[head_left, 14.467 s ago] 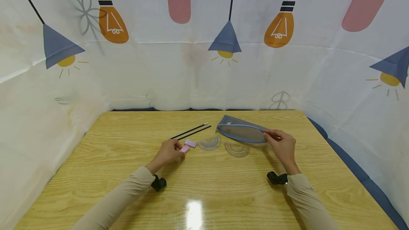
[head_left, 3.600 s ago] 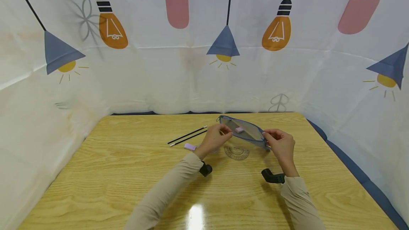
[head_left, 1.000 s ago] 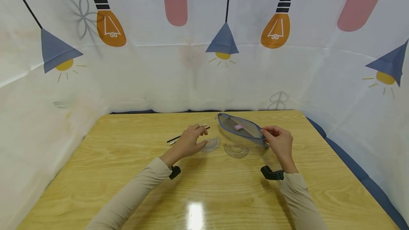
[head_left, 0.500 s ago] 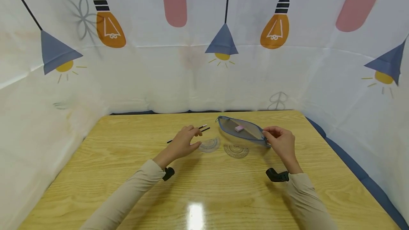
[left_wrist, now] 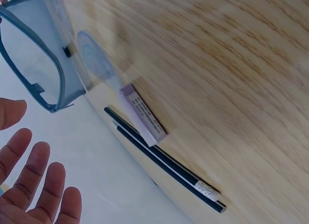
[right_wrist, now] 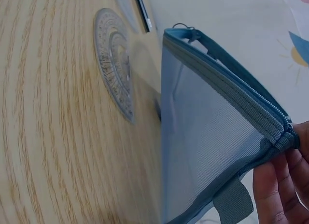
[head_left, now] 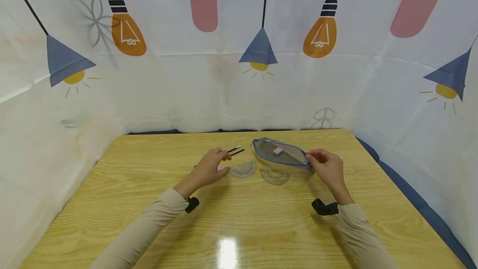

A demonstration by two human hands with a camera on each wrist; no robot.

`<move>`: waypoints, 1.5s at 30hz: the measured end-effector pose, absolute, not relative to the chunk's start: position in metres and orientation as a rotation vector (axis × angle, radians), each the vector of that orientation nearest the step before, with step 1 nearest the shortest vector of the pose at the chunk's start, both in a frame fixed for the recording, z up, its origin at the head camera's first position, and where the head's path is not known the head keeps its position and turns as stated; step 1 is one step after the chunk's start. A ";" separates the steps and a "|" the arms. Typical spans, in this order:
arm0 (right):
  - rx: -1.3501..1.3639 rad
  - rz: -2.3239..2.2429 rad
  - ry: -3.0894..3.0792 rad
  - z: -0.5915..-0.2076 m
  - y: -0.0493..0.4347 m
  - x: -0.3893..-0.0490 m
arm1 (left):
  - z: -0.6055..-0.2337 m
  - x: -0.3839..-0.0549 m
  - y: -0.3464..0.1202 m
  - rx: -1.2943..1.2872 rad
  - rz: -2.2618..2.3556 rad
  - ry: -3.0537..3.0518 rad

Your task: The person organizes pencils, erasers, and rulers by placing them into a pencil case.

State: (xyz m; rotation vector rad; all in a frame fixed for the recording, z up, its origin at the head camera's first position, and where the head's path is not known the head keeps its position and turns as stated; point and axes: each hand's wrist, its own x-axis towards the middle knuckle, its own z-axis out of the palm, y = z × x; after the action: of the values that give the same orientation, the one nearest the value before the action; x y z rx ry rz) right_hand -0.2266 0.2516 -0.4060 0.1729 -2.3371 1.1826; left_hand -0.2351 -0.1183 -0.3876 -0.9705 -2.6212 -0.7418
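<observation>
My right hand [head_left: 328, 171] pinches one end of a grey-blue mesh pencil case [right_wrist: 207, 122], whose zipped mouth gapes. Inside the case lies a pink eraser [head_left: 278, 151]. My left hand [head_left: 207, 170] hovers with loose, spread fingers over a lilac eraser [left_wrist: 142, 115], which it partly hides from the head camera. The left wrist view shows a gap between those fingers and the eraser. Two dark pencils [left_wrist: 164, 164] lie side by side just behind it. Between the hands are two clear protractors, one nearer the left hand [head_left: 242, 170] and one in front of the case [head_left: 274, 177].
Everything rests on a wood-grain table [head_left: 239, 215]. A white curtain [head_left: 179, 90] printed with lamps and bulbs hangs behind the table's far edge and along both sides. Each wrist wears a black camera, such as the left wrist camera [head_left: 192, 204].
The pink eraser, at my left fingers 14.5 s ago, is now inside the case. During the last second my left hand has moved left and slightly nearer me; my right keeps its grip.
</observation>
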 end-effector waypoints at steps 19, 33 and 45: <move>0.158 1.462 -2.277 -0.405 0.256 -0.223 | -0.399 -0.245 -0.132 -0.912 -0.907 -2.712; 0.129 1.419 -2.241 -0.404 0.249 -0.222 | -0.410 -0.253 -0.137 -0.897 -0.973 -2.813; 0.124 1.363 -2.232 -0.404 0.248 -0.222 | -0.413 -0.254 -0.133 -0.805 -0.916 -2.921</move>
State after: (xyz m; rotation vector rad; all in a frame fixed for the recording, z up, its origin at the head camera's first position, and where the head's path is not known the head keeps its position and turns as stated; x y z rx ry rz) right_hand -0.2216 0.2475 -0.4040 0.1237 -2.2317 1.3633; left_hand -0.2545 -0.1326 -0.4127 -0.8050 -2.9206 -0.9159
